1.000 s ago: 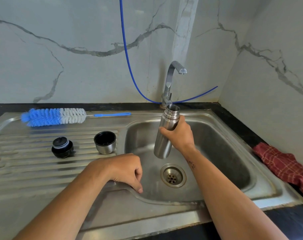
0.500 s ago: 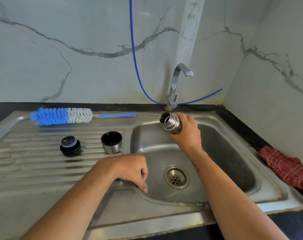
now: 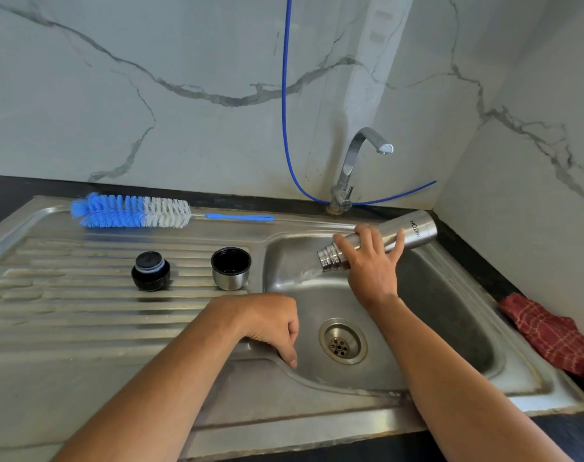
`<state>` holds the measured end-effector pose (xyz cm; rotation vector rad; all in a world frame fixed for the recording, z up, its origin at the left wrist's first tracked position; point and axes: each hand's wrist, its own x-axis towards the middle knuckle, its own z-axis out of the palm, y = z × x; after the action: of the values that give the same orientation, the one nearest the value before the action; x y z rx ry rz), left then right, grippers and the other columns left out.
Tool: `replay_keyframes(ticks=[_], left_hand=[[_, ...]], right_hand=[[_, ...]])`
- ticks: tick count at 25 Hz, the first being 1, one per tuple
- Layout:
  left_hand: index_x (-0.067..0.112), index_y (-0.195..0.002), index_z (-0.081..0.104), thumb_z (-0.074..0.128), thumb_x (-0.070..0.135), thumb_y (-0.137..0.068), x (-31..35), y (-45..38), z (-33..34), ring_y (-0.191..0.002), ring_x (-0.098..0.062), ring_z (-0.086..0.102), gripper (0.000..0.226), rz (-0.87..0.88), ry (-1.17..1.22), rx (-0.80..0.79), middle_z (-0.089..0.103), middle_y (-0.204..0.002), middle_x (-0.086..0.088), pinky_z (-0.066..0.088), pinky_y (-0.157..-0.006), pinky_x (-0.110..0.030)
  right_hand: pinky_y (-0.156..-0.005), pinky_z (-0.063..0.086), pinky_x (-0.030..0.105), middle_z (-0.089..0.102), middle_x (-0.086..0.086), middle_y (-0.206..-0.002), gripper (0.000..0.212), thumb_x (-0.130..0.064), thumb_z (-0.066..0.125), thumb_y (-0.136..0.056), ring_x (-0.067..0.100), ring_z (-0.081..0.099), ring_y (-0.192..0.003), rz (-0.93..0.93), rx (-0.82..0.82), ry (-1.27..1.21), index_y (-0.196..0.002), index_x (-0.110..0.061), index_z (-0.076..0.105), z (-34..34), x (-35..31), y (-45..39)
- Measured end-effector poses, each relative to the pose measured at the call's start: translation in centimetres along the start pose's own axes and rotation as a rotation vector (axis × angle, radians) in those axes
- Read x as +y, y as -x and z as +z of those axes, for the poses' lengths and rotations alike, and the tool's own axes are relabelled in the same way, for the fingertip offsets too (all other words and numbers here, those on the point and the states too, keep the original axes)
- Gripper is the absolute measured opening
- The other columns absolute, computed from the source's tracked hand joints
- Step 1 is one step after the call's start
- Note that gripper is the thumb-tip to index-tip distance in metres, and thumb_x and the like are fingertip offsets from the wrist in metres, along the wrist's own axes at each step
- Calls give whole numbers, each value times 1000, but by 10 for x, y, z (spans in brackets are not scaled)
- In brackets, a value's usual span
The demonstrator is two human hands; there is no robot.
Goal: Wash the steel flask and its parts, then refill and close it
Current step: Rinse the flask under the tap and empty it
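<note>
While water spills from its threaded mouth, the steel flask (image 3: 414,230) lies tipped almost flat above the back of the sink basin (image 3: 450,311), mouth down and to the left, base up toward the right corner, its brand lettering reading upside down. Right hand (image 3: 372,261) has it, fingers curled over the body just behind the neck, thumb on the far side, and a thin clear stream runs from the opening onto the basin wall. Left hand (image 3: 272,323) holds nothing; it rests on the near left rim of the basin with its fingers loosely curled and a fingertip pointing down over the edge. Below, the round drain strainer (image 3: 343,341) sits in the basin floor between the two forearms. Over on the ribbed draining board (image 3: 67,315), the steel cup lid (image 3: 231,268) stands mouth up with its dark inside showing, just left of the basin, and the black stopper (image 3: 150,271) stands a little further left, apart from it. Behind them the bottle brush (image 3: 130,211), blue and white bristles with a blue handle, lies along the back edge. Chrome tap (image 3: 357,168) rises behind the flask, no water at its spout, with a blue hose (image 3: 285,111) hanging down the marble wall beside it. A red checked cloth (image 3: 550,338) lies on the dark table at the right.
</note>
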<state>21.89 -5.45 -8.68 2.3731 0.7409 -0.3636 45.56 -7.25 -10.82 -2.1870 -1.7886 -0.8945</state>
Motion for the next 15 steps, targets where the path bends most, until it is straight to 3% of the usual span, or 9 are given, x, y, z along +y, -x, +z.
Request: replay_keyframes(ticks=[6, 10, 15], left_hand=[[20, -69, 73, 86, 36, -78, 3, 3, -2, -55, -6, 52, 22, 22, -8, 8, 59, -56, 10, 44, -58, -23], [19, -73, 75, 85, 36, -78, 3, 4, -3, -48, 0, 48, 21, 24, -1, 4, 56, -51, 14, 41, -55, -20], [21, -71, 74, 85, 37, -78, 4, 4, -4, -43, 2, 46, 21, 26, -12, -7, 54, -47, 16, 39, -51, -18]], right_hand=[[-114, 2, 76, 48, 16, -137, 82, 1, 86, -61, 35, 42, -135, -80, -51, 86, -131, -30, 57, 8, -11, 8], [-115, 7, 76, 50, 18, -135, 83, -2, 90, -58, 37, 45, -133, -187, -29, 98, -130, -28, 59, 11, -17, 8], [-115, 9, 75, 51, 15, -134, 73, -5, 87, -65, 35, 46, -132, -161, 15, 71, -128, -30, 59, 5, -15, 3]])
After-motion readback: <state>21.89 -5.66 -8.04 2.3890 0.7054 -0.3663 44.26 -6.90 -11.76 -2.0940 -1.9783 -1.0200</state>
